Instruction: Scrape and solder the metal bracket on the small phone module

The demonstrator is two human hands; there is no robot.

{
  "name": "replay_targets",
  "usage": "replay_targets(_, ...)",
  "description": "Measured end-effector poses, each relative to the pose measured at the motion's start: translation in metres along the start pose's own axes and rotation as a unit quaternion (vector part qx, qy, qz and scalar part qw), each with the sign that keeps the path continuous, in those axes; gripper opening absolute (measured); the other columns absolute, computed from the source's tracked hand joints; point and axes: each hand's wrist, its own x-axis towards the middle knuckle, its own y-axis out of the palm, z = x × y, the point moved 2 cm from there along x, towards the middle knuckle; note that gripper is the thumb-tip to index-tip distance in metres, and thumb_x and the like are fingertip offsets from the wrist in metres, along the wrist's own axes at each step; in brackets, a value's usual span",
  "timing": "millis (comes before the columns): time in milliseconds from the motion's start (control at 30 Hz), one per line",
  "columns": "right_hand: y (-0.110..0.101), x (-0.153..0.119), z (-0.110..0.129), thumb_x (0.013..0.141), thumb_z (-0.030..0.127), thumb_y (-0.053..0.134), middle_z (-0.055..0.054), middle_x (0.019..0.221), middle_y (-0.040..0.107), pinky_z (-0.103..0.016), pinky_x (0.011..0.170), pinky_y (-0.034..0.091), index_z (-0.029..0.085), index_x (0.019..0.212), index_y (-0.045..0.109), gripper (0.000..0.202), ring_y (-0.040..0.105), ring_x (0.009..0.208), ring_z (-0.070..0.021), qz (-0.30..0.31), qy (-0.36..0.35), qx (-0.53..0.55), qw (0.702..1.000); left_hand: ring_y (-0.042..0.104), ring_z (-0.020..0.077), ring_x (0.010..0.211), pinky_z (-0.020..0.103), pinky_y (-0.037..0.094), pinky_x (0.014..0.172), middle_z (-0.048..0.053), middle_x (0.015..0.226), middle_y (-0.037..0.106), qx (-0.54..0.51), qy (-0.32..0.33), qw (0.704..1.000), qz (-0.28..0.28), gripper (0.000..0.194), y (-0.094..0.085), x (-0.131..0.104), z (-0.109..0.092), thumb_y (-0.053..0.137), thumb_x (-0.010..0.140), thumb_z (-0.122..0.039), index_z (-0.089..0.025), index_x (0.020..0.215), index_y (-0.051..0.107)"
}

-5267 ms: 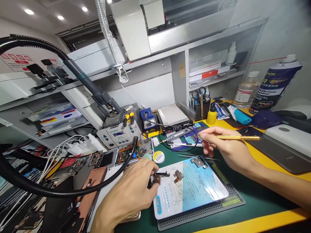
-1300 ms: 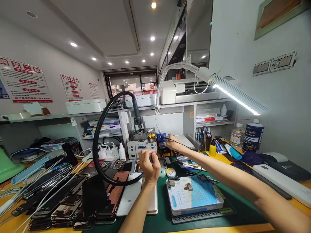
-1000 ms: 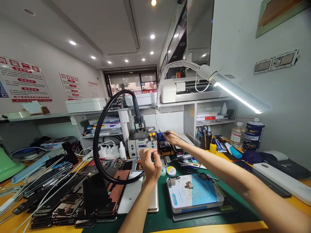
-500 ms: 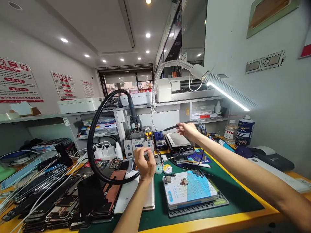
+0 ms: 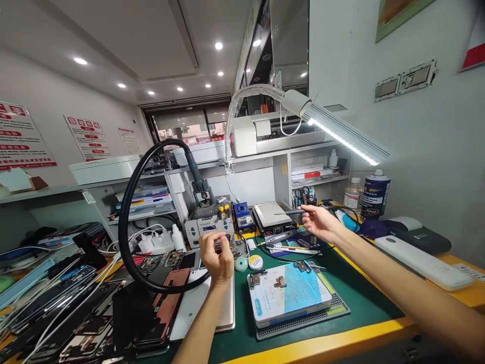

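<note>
In my right hand (image 5: 320, 222) is a soldering iron (image 5: 294, 212), its thin tip pointing left over the flat hot plate (image 5: 270, 214). The iron's dark cable (image 5: 346, 208) trails behind that hand. My left hand (image 5: 217, 258) is raised with fingers curled and the thumb drawn in, over the edge of a silver tablet (image 5: 222, 308). What it holds, if anything, I cannot make out. In front of me lies a white and blue box (image 5: 291, 293) with small phone parts (image 5: 280, 282) on top, resting on a perforated mat (image 5: 339, 306).
Stacked phone parts (image 5: 91, 323) fill the left side. A thick black hose (image 5: 125, 222) arches beside my left hand. The blue iron stand (image 5: 244, 217) and the hot-air station (image 5: 208, 227) stand behind. A lit lamp (image 5: 341, 134) hangs above; a spray can (image 5: 375, 194) stands at right.
My right hand has moved right and downward with the soldering iron, away from the blue stand. My left hand stays curled. The whole view has shifted slightly.
</note>
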Motion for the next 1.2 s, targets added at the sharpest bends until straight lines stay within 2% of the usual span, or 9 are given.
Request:
replay_targets(233, -0.018, -0.015, -0.015, 0.101, 0.033, 0.067, -0.01, 0.129, 0.068, -0.045, 0.086, 0.062, 0.018, 0.129, 0.065, 0.032, 0.071, 0.104, -0.0244, 0.052, 0.04, 0.009, 0.998, 0.068, 0.0239, 0.109, 0.046, 0.06, 0.092, 0.01, 0.129, 0.066, -0.019, -0.007, 0.999, 0.027, 0.037, -0.002, -0.006, -0.003, 0.065, 0.1, -0.038, -0.017, 0.13, 0.062)
replay_targets(567, -0.033, -0.031, -0.052, 0.101, 0.034, 0.067, -0.009, 0.124, 0.07, -0.043, 0.083, 0.063, 0.017, 0.128, 0.065, 0.032, 0.072, 0.1, -0.0232, 0.063, 0.102, 0.024, 0.992, 0.069, 0.0226, 0.105, 0.043, 0.061, 0.089, 0.009, 0.125, 0.067, -0.073, 0.014, 0.989, 0.132, 0.035, 0.0, -0.016, -0.025, 0.065, 0.1, -0.038, -0.017, 0.128, 0.063)
replay_targets(700, -0.035, -0.037, -0.053, 0.101, 0.034, 0.066, -0.005, 0.107, 0.072, -0.032, 0.067, 0.062, 0.016, 0.118, 0.067, 0.024, 0.071, 0.08, -0.0165, 0.085, 0.126, 0.03, 0.988, 0.069, 0.0178, 0.091, 0.036, 0.061, 0.079, 0.006, 0.111, 0.07, -0.101, 0.073, 0.971, 0.205, 0.028, -0.005, -0.015, -0.048, 0.065, 0.1, -0.038, -0.015, 0.117, 0.066)
replay_targets(800, -0.034, -0.044, -0.051, 0.102, 0.031, 0.066, 0.003, 0.081, 0.067, -0.02, 0.046, 0.05, 0.014, 0.103, 0.068, 0.017, 0.058, 0.054, -0.0077, 0.099, 0.132, 0.033, 0.986, 0.059, 0.0116, 0.067, 0.027, 0.052, 0.062, -0.002, 0.081, 0.062, -0.118, 0.122, 0.957, 0.234, 0.015, -0.01, -0.012, -0.067, 0.064, 0.1, -0.03, -0.015, 0.099, 0.065)
replay_targets(867, -0.03, -0.049, -0.05, 0.101, 0.027, 0.068, 0.007, 0.068, 0.06, -0.016, 0.039, 0.042, 0.014, 0.09, 0.066, 0.017, 0.051, 0.045, -0.005, 0.099, 0.125, 0.036, 0.987, 0.054, 0.0125, 0.063, 0.029, 0.046, 0.058, 0.0, 0.076, 0.06, -0.119, 0.153, 0.947, 0.256, 0.004, -0.012, -0.013, -0.078, 0.061, 0.092, -0.014, -0.015, 0.094, 0.065)
replay_targets(933, -0.026, -0.055, -0.05, 0.096, 0.026, 0.073, 0.008, 0.061, 0.057, -0.014, 0.036, 0.038, 0.014, 0.079, 0.063, 0.023, 0.049, 0.041, -0.004, 0.095, 0.118, 0.038, 0.988, 0.054, 0.0148, 0.064, 0.032, 0.045, 0.059, 0.001, 0.074, 0.059, -0.119, 0.185, 0.932, 0.287, 0.012, -0.013, -0.015, -0.086, 0.06, 0.083, -0.009, -0.015, 0.093, 0.064)
replay_targets(1067, -0.016, -0.068, -0.055, 0.092, 0.039, 0.075, 0.002, 0.046, 0.059, -0.013, 0.031, 0.033, 0.013, 0.06, 0.06, 0.044, 0.048, 0.029, -0.0041, 0.105, 0.13, 0.011, 0.986, 0.057, 0.02, 0.072, 0.037, 0.048, 0.065, 0.005, 0.075, 0.064, -0.101, 0.237, 0.9, 0.353, 0.019, -0.012, -0.022, -0.09, 0.058, 0.073, -0.004, -0.015, 0.087, 0.066)
replay_targets(1133, -0.011, -0.076, -0.058, 0.093, 0.042, 0.074, -0.001, 0.042, 0.06, -0.012, 0.03, 0.032, 0.013, 0.06, 0.061, 0.046, 0.049, 0.027, -0.0055, 0.111, 0.138, -0.003, 0.984, 0.059, 0.0235, 0.082, 0.044, 0.052, 0.074, 0.008, 0.081, 0.068, -0.092, 0.25, 0.885, 0.381, 0.022, -0.01, -0.025, -0.086, 0.057, 0.072, -0.004, -0.015, 0.088, 0.068)
replay_targets(1200, -0.008, -0.084, -0.062, 0.09, 0.042, 0.078, 0.001, 0.049, 0.064, -0.013, 0.029, 0.035, 0.015, 0.07, 0.063, 0.036, 0.051, 0.027, -0.0067, 0.108, 0.133, -0.006, 0.985, 0.06, 0.0262, 0.09, 0.051, 0.052, 0.083, 0.01, 0.087, 0.07, -0.092, 0.26, 0.874, 0.399, 0.023, -0.009, -0.028, -0.08, 0.056, 0.073, -0.005, -0.014, 0.089, 0.07)
